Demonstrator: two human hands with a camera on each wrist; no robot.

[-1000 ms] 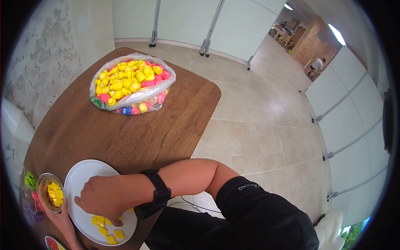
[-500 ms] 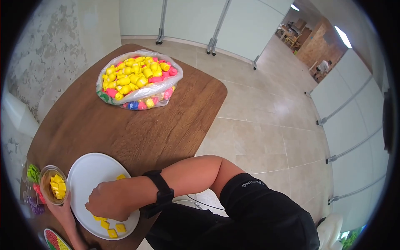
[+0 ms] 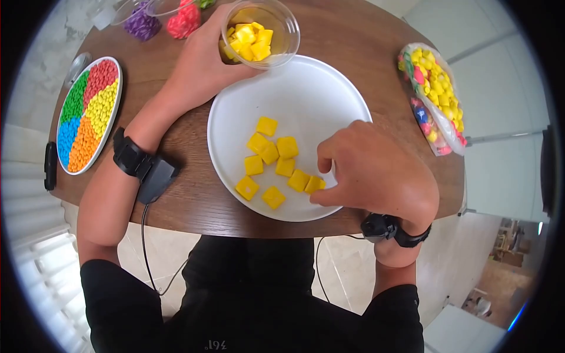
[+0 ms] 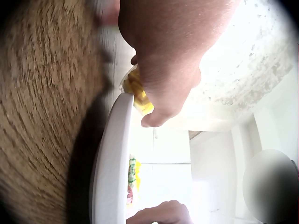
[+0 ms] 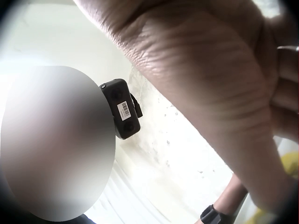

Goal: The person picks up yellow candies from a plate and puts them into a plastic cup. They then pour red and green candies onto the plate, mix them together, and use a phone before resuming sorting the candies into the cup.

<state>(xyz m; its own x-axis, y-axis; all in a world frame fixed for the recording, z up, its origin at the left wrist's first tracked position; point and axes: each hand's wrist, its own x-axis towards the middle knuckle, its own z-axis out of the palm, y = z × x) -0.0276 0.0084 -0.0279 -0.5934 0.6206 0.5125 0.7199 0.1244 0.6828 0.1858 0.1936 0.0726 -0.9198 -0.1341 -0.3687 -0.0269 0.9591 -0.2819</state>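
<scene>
My left hand (image 3: 203, 62) grips a clear plastic cup (image 3: 286, 44) with yellow square pieces (image 3: 250, 42) inside, tilted over the far rim of a round white plate (image 3: 235, 112). The left wrist view shows that hand curled around the cup beside the plate's edge. Several more yellow squares (image 3: 266, 126) lie loose on the plate, most towards its near side. Over the plate's right side is my right hand (image 3: 376, 170), thumb and forefinger apart on either side of a yellow square (image 3: 316, 184). The other right fingers are mostly hidden in the head view.
An oval dish (image 3: 119, 88) of small colour-sorted pieces sits at the left. Behind my left hand are clear containers with purple pieces (image 3: 142, 23) and pinkish-red pieces (image 3: 183, 22). A plastic bag (image 3: 435, 100) of yellow and pink bottle-shaped items lies at the right table edge.
The head view has swung from the bag and floor down to the plate. My right hand is now at the plate's right side with thumb and forefinger spread. The left still holds the cup.
</scene>
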